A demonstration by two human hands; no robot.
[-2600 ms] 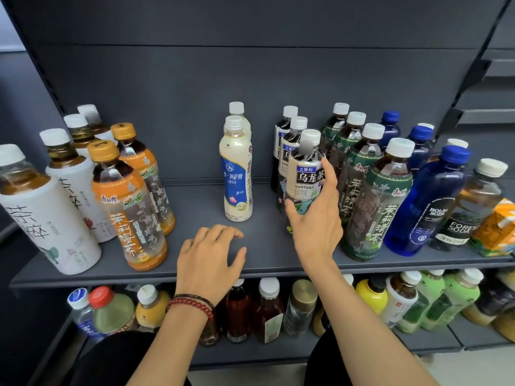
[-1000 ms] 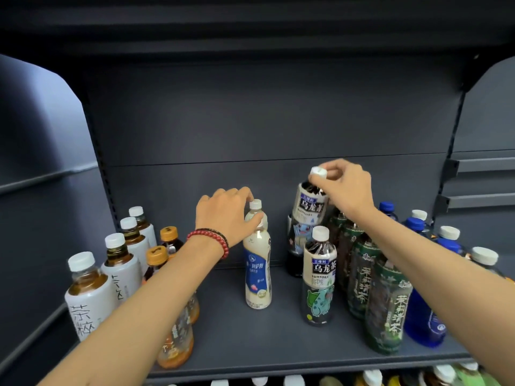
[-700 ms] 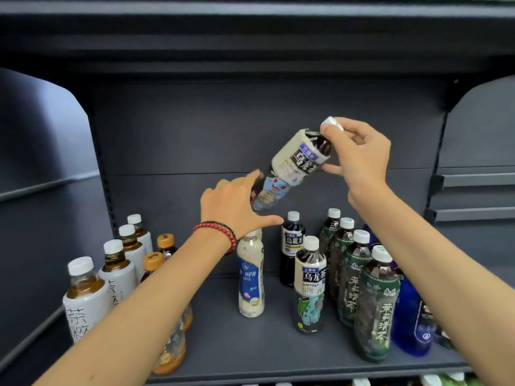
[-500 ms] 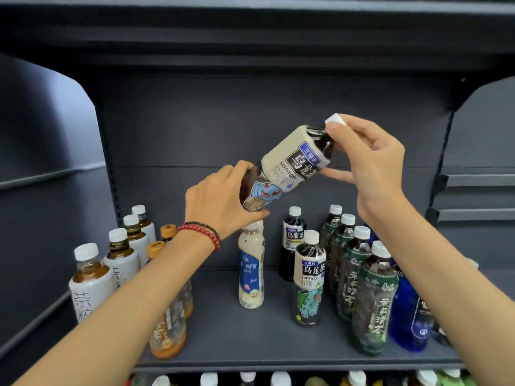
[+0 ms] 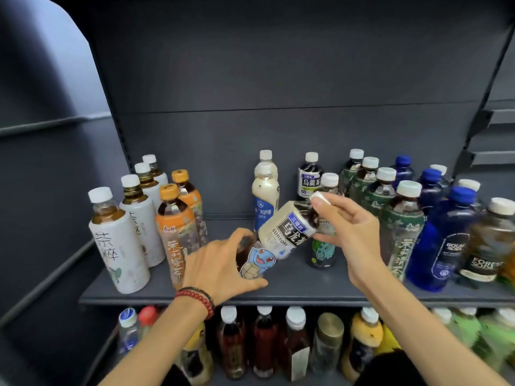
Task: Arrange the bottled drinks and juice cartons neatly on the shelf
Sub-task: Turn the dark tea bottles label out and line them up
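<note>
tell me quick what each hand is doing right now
Left hand: closed, gripping the base of the tilted oolong tea bottle.
Right hand: closed, pinching the same bottle at its white cap.

Dark grey shelf (image 5: 306, 291), all bottles upright. Reference: left-hand grip (image 5: 223, 263) and right-hand grip (image 5: 348, 229), both on the held bottle (image 5: 287, 232). Left of the left-hand grip: four white-label tea bottles (image 5: 118, 243) in file front to back, with two orange-capped bottles (image 5: 175, 232) just beside them. Behind the grips: two milky bottles (image 5: 264, 196) and a dark oolong bottle (image 5: 310, 178) at the rear. Directly behind the right-hand grip: a green-cartoon bottle (image 5: 324, 247). Right of it: four green-label bottles (image 5: 401, 235), several blue bottles (image 5: 434, 246), and a brown soda bottle (image 5: 490, 240).
</note>
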